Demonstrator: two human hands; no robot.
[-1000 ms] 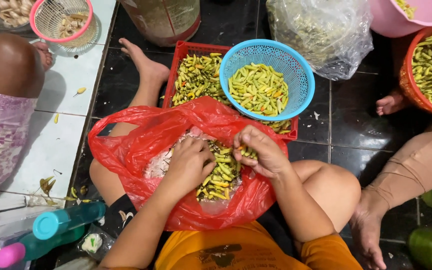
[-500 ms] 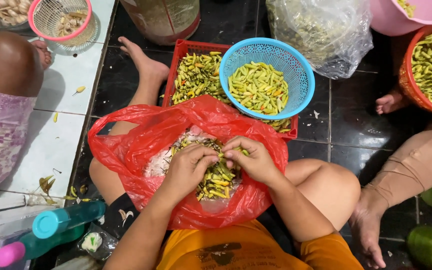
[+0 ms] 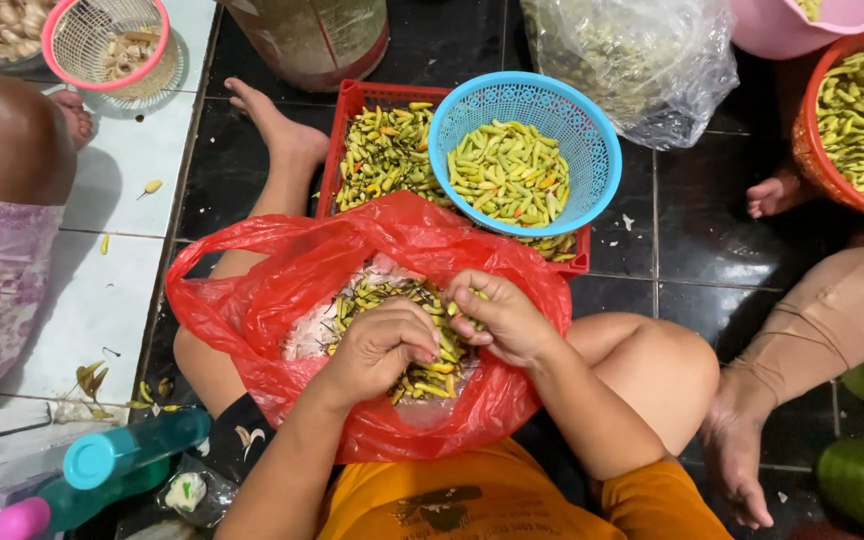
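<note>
Both hands are now drawn together at frame centre: left hand point(image 3: 382, 345) curled over chilies point(image 3: 407, 335) in the red bag point(image 3: 282, 290), right hand point(image 3: 502, 318) pinching one chili, previously held apart.

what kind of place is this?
Probably a home or small food-prep floor: people sit on dark tiles beside a round blue plastic basket and a red plastic bag of small green chillies.
</note>
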